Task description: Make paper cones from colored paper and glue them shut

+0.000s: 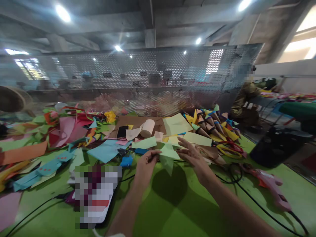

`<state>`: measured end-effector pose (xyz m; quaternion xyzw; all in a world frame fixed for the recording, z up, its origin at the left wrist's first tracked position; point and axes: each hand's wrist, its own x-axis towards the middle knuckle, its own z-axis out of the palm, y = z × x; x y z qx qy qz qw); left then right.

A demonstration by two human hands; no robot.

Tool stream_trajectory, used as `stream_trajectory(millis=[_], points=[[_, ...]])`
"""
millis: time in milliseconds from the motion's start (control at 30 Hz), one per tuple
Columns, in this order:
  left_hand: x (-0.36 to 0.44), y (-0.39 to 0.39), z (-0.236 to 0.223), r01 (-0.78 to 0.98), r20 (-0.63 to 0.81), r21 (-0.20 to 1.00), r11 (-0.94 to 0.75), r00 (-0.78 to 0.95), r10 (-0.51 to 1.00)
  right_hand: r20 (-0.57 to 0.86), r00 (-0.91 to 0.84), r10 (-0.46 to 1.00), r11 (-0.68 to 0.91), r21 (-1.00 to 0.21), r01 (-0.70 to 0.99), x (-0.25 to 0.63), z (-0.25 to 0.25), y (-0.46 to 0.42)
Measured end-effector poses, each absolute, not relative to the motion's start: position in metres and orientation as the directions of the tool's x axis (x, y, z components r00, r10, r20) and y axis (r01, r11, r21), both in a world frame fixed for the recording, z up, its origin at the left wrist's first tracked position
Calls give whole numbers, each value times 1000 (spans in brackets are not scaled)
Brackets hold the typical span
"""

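Note:
A pale green piece of folded paper (170,153) with pointed corners is held just above the green tabletop. My left hand (147,163) pinches its left corner between thumb and fingertips. On the other side, my right hand (194,158) has its fingers stretched and apart, close by the paper's right edge; whether a fingertip touches it I cannot tell. Behind the hands lie pale green sheets (144,143), a light blue sheet (103,150) and a roll of white paper (147,128).
Heaped coloured paper (69,130) covers the left side. Several paper cones (212,123) are piled at the back right. A pink glue gun (271,186) with a black cord, scissors (232,149) and a black bin (278,144) are at the right. A perforated metal screen (138,82) stands behind.

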<state>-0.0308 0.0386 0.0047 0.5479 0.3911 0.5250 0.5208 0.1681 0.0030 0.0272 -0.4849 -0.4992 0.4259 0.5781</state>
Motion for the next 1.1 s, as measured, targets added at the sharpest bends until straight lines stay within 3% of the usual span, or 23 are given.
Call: stream_trajectory(millis=[133,233,567,767,1100], points=[[-29,41,0,-86,201,977,-193,103,974,360,0,933,348,-902,254,162,26,1],[-27,40,-2,-50,248,969,-244,107,963,426,27,904,402,-871,281,158,22,3],[-21,34,-1,-74,301,953,-294,115,947,311,207,927,286,-947,143,159,2,15],[-18,31,4,-110,276,959,-263,134,952,103,142,985,125,-980,-157,153,5,12],[-19,34,-4,-131,122,986,-99,185,975,128,199,971,166,-969,-183,151,8,9]])
